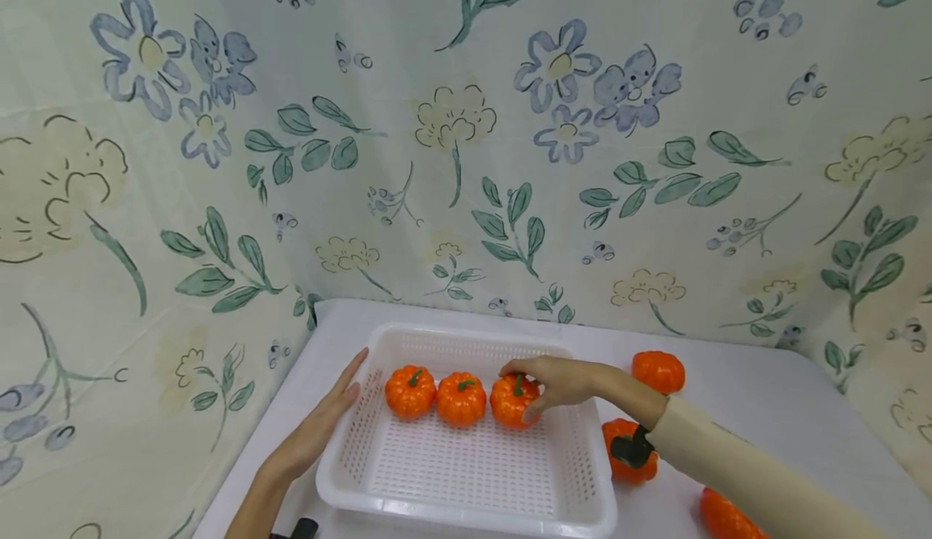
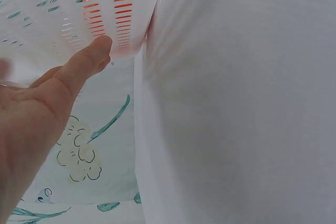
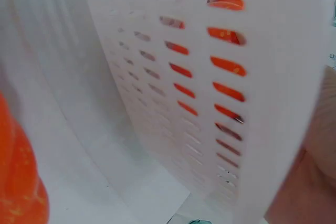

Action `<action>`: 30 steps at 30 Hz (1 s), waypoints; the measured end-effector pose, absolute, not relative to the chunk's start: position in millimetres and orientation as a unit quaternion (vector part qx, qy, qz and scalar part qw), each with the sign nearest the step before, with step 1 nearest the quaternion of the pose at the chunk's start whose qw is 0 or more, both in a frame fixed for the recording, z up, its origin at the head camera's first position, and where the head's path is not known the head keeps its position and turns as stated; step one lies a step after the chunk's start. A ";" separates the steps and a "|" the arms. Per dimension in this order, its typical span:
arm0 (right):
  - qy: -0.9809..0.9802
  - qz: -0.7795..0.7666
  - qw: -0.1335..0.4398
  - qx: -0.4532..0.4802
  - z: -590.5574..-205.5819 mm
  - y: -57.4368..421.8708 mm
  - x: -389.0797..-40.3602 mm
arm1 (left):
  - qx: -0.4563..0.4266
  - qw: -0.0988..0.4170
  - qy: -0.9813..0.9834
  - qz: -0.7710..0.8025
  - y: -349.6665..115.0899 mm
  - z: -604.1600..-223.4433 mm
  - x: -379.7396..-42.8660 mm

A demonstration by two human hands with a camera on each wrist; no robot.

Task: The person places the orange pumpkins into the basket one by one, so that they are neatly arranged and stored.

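Observation:
A white perforated plastic basket (image 1: 473,462) holds a row of three small orange pumpkins with green stems. The left pumpkin (image 1: 409,393) and the middle pumpkin (image 1: 460,401) sit side by side. Around the right pumpkin (image 1: 507,411) curl the fingers and thumb of my right hand (image 1: 557,380), which reaches in over the basket's right rim. My left hand (image 1: 320,430) lies along the outside of the left wall, fingers straight. In the left wrist view its fingertips are right at the slotted wall (image 2: 123,19). The basket wall hides most of the right hand in the right wrist view.
Outside the basket on the right are more orange pumpkins: one at the back (image 1: 658,371), one beside the wall (image 1: 632,466) partly behind the right wrist, and one near the front (image 1: 728,516) partly under the sleeve. A floral curtain (image 1: 451,159) hangs behind the white table (image 1: 764,385).

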State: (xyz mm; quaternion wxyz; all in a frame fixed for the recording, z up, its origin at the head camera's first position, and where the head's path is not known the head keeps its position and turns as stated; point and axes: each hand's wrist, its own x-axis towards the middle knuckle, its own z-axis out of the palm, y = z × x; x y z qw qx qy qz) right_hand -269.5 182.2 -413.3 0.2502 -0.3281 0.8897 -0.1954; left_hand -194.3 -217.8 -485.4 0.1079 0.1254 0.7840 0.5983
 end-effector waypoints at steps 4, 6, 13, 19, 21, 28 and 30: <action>0.889 -0.197 0.266 -0.317 -415.3 180.8 -269.8 | 0.126 0.106 0.784 0.599 -218.2 -486.2 -195.5; 0.890 -0.196 0.273 -0.309 -416.1 180.1 -269.9 | 0.128 0.106 0.782 0.601 -218.2 -486.6 -196.0; 0.894 -0.185 0.278 -0.300 -416.6 177.4 -270.1 | 0.132 0.105 0.779 0.604 -218.5 -487.5 -196.0; 0.896 -0.174 0.278 -0.299 -415.6 175.2 -269.2 | 0.134 0.106 0.776 0.607 -218.1 -487.4 -195.0; 0.898 -0.169 0.275 -0.301 -415.4 174.7 -269.2 | 0.137 0.104 0.775 0.609 -217.9 -487.4 -194.8; 0.902 -0.157 0.263 -0.304 -415.0 175.5 -267.4 | 0.140 0.101 0.773 0.611 -217.9 -487.4 -193.9; 0.904 -0.161 0.263 -0.297 -414.7 176.4 -266.7 | 0.139 0.102 0.773 0.611 -218.2 -487.5 -193.8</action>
